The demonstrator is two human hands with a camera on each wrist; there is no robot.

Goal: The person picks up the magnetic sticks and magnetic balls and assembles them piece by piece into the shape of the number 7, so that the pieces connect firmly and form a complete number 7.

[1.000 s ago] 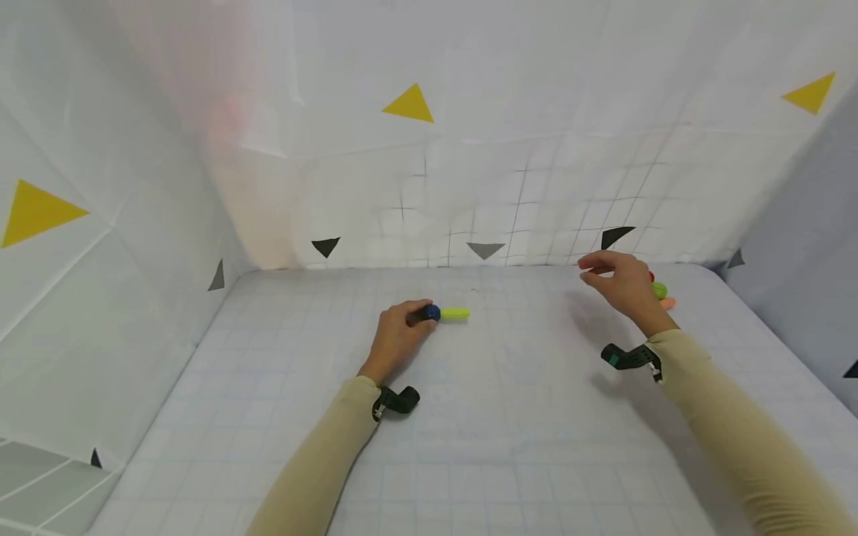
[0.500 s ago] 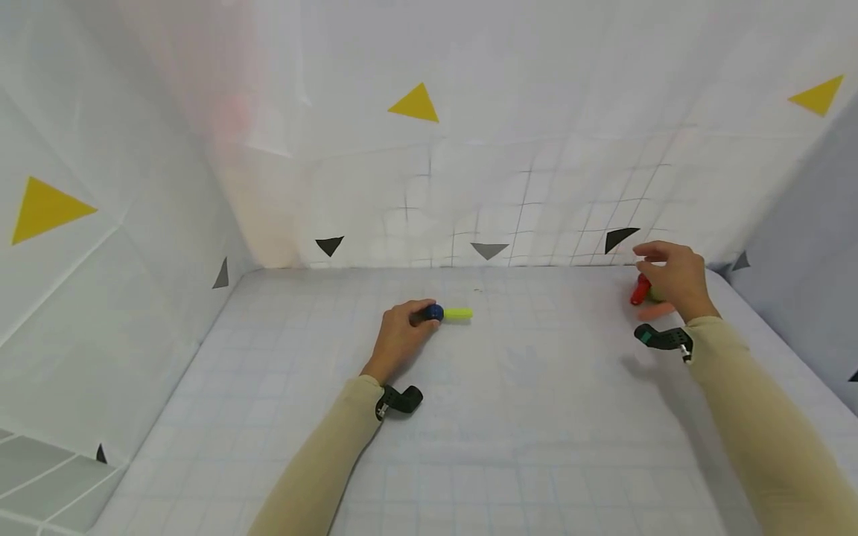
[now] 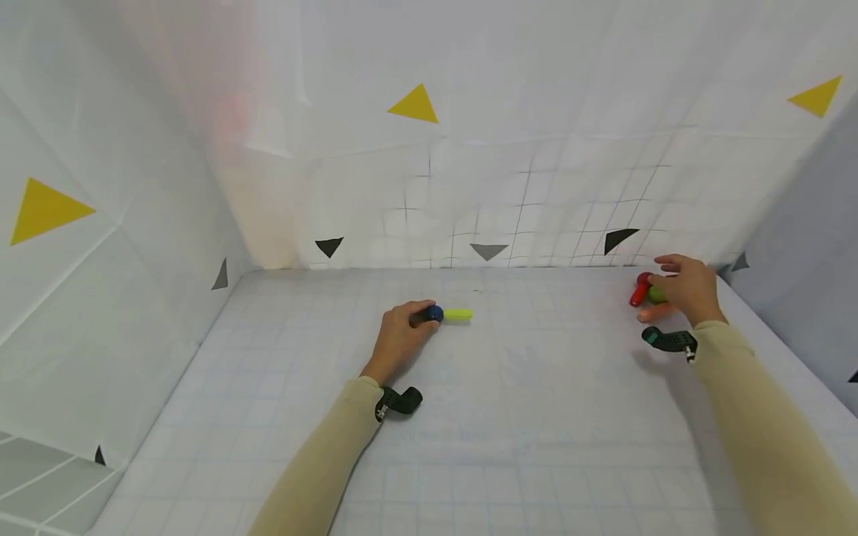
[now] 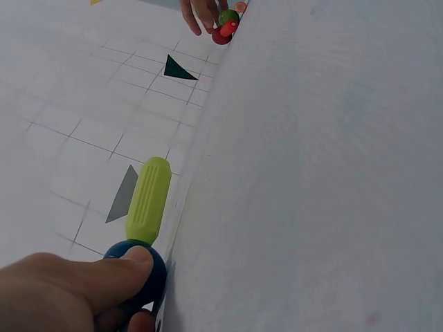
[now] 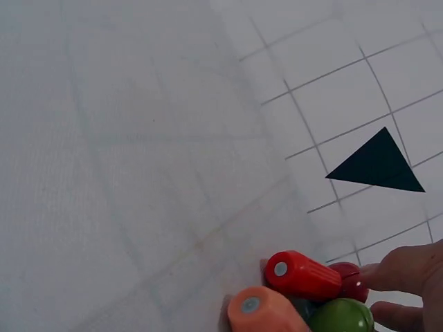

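Note:
My left hand point(image 3: 398, 335) pinches a dark blue ball point(image 4: 156, 277), with the thumb lying over it in the left wrist view. A ribbed yellow-green toy rod point(image 4: 149, 200) extends from that ball. The fingers hide part of the ball and a dark area beside it. At the back right, my right hand point(image 3: 693, 290) reaches over a small cluster with its fingers spread, one fingertip right at a dark red ball point(image 5: 351, 282). In the cluster are a red rod point(image 5: 301, 275) with a grey disc on its end, a green ball point(image 5: 342, 317) and an orange rod point(image 5: 266, 311).
The white, grid-lined table point(image 3: 509, 417) meets a white back wall point(image 3: 509, 179) just behind the cluster. Side walls point(image 3: 87, 298) stand left and right. Yellow, black and grey triangles mark the walls. Each wrist carries a dark camera mount point(image 3: 402, 402).
My right hand has moved right and slightly down to the cluster, and more of the red and orange rods shows beside it. My left hand stays on the blue ball.

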